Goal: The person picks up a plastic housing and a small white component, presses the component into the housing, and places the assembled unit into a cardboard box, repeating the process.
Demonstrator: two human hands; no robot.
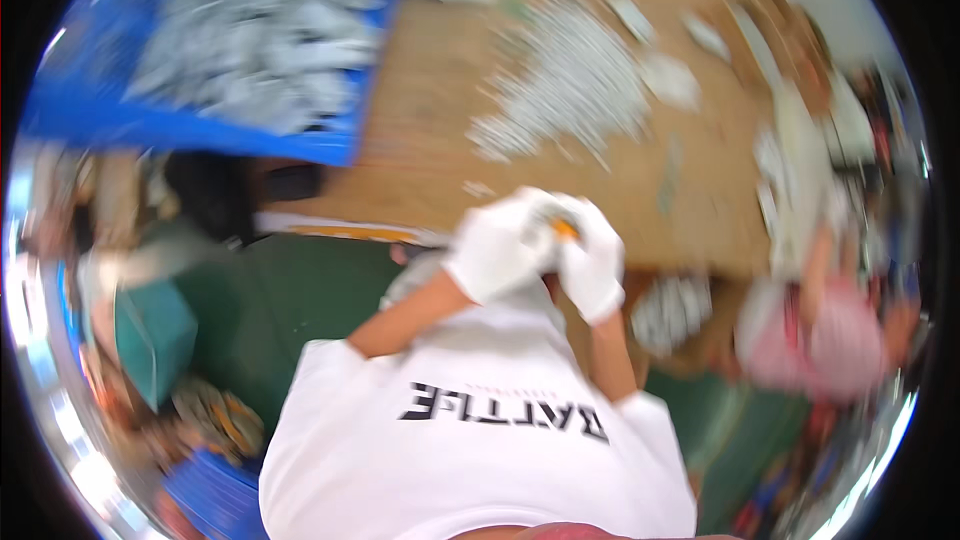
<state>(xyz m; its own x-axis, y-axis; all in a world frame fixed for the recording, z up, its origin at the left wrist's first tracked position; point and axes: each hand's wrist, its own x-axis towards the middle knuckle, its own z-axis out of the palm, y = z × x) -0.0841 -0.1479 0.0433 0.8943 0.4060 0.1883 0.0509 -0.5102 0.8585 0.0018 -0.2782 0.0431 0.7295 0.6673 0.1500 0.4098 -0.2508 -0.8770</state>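
Observation:
Both my hands wear white gloves and meet at the near edge of the brown table, in front of my chest. My left hand is closed, its fingertips pressed against those of my right hand, which is closed too. Between them shows a small orange piece with something greyish beside it; motion blur and the gloves hide its kind. Just beyond my hands lies a spread pile of thin, pale grey strips.
A blue tray heaped with pale grey pieces stands at the far left. Loose light pieces lie right of the strips. At the right, a person in pink sits by the table. A container of pale pieces stands below its edge.

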